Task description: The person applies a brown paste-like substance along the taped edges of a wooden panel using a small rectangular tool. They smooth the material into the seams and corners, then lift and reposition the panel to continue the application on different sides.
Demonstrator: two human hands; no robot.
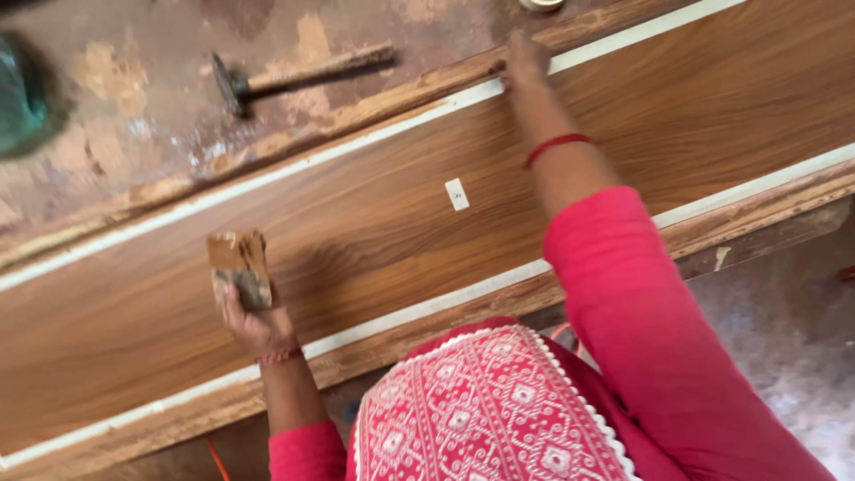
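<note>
Two hands at work over long laminated wood panel (pixel 374 223): left hand (pixel 254 325) closed around small worn wooden block (pixel 239 267), lifted near panel's near edge, likely kept ready as rubbing or pressing tool; right hand (pixel 525 61) stretched across to far edge, fingertips pinched down on pale edge tape (pixel 356 142), grip on anything smaller impossible to tell. Hammer (pixel 294 76) parked well apart on stained worktop (pixel 134 116) beyond far edge, out of arm's path. Broad open panel face between hands; small white tag (pixel 456 193) only item there.
</note>
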